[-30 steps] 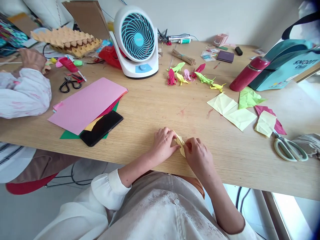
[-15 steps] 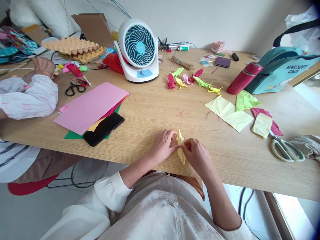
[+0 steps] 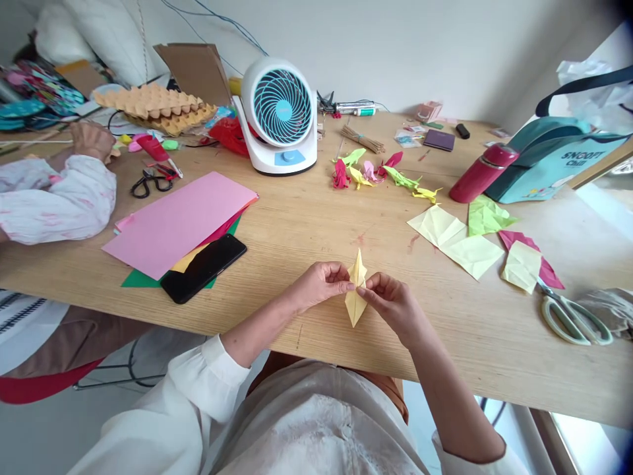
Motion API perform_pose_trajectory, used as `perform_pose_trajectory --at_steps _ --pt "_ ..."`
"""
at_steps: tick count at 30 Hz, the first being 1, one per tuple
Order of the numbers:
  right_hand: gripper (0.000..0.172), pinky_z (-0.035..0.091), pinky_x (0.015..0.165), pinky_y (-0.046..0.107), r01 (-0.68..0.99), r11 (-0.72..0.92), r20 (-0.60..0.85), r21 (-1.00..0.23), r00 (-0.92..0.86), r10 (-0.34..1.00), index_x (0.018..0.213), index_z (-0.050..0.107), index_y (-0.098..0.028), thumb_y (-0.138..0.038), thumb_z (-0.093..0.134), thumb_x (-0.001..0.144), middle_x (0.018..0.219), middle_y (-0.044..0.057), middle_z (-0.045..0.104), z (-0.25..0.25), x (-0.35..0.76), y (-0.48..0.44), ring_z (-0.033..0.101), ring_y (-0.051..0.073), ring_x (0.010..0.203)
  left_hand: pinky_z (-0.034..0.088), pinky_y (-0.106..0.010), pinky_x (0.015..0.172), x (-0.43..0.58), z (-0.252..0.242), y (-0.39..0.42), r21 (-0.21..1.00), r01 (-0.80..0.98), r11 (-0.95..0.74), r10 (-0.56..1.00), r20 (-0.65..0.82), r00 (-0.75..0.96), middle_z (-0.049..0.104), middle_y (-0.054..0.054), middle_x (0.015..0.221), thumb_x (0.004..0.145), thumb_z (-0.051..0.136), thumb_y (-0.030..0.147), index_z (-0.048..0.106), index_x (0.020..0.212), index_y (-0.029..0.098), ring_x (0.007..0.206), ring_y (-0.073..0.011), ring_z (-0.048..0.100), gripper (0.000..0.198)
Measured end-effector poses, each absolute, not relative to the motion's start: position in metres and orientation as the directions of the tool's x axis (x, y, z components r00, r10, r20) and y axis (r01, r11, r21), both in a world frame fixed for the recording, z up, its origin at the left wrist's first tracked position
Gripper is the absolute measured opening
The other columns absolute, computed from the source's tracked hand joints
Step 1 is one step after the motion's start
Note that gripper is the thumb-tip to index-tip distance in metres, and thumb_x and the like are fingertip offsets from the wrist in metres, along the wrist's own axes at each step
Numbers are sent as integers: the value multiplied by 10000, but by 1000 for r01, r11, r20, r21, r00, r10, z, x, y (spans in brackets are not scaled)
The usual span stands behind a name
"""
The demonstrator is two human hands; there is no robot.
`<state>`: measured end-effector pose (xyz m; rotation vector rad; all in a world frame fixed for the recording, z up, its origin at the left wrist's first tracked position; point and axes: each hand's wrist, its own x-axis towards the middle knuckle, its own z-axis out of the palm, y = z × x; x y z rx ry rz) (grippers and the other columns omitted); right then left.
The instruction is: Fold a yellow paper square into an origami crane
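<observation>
Between my two hands is a pale yellow folded paper [image 3: 355, 307], a long diamond shape with pointed ends and a crease down its middle. My left hand [image 3: 324, 285] pinches its left side between thumb and fingers. From the other side, my right hand [image 3: 393, 300] grips the right edge near the middle, thumb against the paper. The paper's points stick out above and below the fingertips, just over the wooden table [image 3: 306, 231]. Small folds under the fingertips are hidden.
Left lie pink paper sheets [image 3: 188, 221] and a black phone [image 3: 204, 269]. Behind stand a fan [image 3: 281, 112] and small folded paper figures [image 3: 368, 173]. To the right are creased yellow sheets [image 3: 469, 251], scissors [image 3: 576, 320], a red bottle [image 3: 482, 175] and a blue bag [image 3: 548, 165]. A co-worker's arm [image 3: 64, 191] rests far left.
My left hand has closed its fingers onto the paper's left side. The paper has turned slightly and its folds have spread wider. The camera view has shifted a little.
</observation>
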<state>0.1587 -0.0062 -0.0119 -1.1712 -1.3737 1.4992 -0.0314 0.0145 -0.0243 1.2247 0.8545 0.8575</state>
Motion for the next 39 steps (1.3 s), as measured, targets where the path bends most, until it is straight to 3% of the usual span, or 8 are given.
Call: perform_pose_trajectory --at_steps 6,12,16,20,26,33,39 --pt "410 353 596 257 54 -85 -99 -995 -401 910 778 602 -178 -538 795 739 727 -9 578 -6 165 24 474 110 663 369 -234 662 -28 -13 35 998 -31 62 896 -42 443 533 24 714 753 777 444 618 777 132 684 -100 485 351" --pt "442 278 589 271 292 -30 -201 -956 -576 793 730 643 -158 -588 723 789 634 -35 451 0 177 71 360 104 634 410 -241 710 -17 -10 55 982 -178 71 938 -5 347 570 24 739 739 799 421 589 749 143 715 -102 530 348" --pt "476 223 583 275 220 -56 -179 -974 -592 786 649 572 -164 -596 715 790 620 -48 356 -9 174 80 292 98 624 436 -256 771 -15 -18 64 959 -242 150 934 -57 353 628 2 806 728 821 425 621 794 141 776 -114 575 353" --pt "435 219 594 278 166 -54 -142 -985 -585 799 669 563 -163 -542 684 846 653 -39 365 -19 173 74 294 99 637 446 -266 811 -18 -23 67 941 -262 216 915 -101 389 672 -22 874 710 848 400 672 837 143 844 -129 600 337" --pt "357 225 602 283 214 -42 -168 -976 -615 771 734 586 -166 -485 680 865 670 -34 370 -23 176 68 300 107 648 438 -256 746 -16 -23 62 957 -206 204 927 -121 356 655 -7 784 725 826 378 653 757 135 757 -114 582 300" --pt "449 184 576 285 233 -22 -156 -972 -575 803 670 526 -173 -562 667 845 642 -44 307 -22 170 65 259 98 621 449 -262 732 -14 -21 57 951 -206 233 930 -156 333 661 -14 812 684 854 407 668 852 134 760 -122 596 370" --pt "466 199 569 280 230 5 -137 -973 -598 789 664 493 -181 -579 657 843 640 -47 314 -19 168 61 267 94 613 381 -234 623 -17 -20 57 966 -142 217 943 -170 286 560 29 658 632 880 440 595 675 135 634 -84 500 420"
